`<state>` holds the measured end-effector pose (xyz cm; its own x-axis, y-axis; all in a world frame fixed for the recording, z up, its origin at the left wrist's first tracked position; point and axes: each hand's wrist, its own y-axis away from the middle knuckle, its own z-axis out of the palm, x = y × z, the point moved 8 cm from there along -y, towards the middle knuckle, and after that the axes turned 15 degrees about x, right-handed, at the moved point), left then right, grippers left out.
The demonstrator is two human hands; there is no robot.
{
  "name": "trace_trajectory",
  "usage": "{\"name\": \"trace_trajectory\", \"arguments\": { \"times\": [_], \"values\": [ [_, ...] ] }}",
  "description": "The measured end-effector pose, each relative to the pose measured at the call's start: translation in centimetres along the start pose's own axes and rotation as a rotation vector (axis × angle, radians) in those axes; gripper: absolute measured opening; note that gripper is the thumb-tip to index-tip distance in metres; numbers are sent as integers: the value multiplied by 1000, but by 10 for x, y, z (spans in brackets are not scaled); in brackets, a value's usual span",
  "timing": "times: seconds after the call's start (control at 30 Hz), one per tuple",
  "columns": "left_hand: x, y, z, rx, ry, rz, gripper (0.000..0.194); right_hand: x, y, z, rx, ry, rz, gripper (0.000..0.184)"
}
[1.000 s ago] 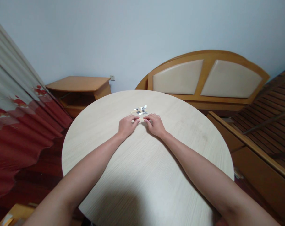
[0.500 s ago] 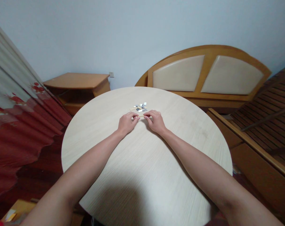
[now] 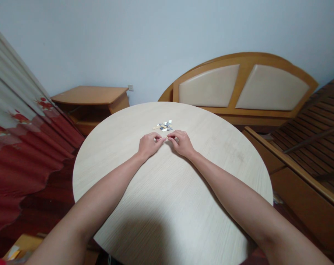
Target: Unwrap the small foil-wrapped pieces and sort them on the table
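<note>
Over the middle of the round table, my left hand [image 3: 150,144] and my right hand [image 3: 181,142] meet almost fingertip to fingertip. Both pinch one small, thin, pale yellowish strip [image 3: 167,138], one hand at each end. Most of the strip is hidden by the fingers, so its exact kind cannot be made out. Just beyond the fingertips lies a small loose pile of flat strips [image 3: 164,126]. Some of these pieces are shiny and silvery, some dark, some pale yellow.
The pale wood-grain table [image 3: 167,191] has a rounded far edge. Behind it stand a wooden cabinet [image 3: 92,95] at left and a padded headboard [image 3: 211,86] at right. A red and white curtain [image 3: 23,147] hangs at left; a slatted bed frame [image 3: 316,125] is at right.
My fingertips have drawn slightly closer together, and less of the pale strip shows between them. The pile has not moved.
</note>
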<state>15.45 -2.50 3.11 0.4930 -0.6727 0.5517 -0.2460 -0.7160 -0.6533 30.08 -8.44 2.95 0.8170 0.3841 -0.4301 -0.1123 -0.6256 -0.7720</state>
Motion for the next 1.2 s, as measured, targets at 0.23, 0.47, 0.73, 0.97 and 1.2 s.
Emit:
{"name": "trace_trajectory", "arguments": {
  "times": [0.23, 0.47, 0.73, 0.97, 1.2],
  "values": [
    [1, 0, 2, -19, -24, 8, 18, 4, 0, 1, -3, 9, 28, 18],
    [4, 2, 5, -52, -82, 50, 18, 4, 0, 1, 8, 4, 20, 13],
    [8, 1, 7, -85, -45, 132, 14, 6, 1, 3, -16, 23, 32, 14],
    [11, 2, 7, -86, -13, 154, 12, 7, 1, 2, -7, 83, 33, 19],
    [6, 1, 5, -67, -36, 89, 12, 10, 1, 0, 11, 82, 47, 18]
  ]
}}
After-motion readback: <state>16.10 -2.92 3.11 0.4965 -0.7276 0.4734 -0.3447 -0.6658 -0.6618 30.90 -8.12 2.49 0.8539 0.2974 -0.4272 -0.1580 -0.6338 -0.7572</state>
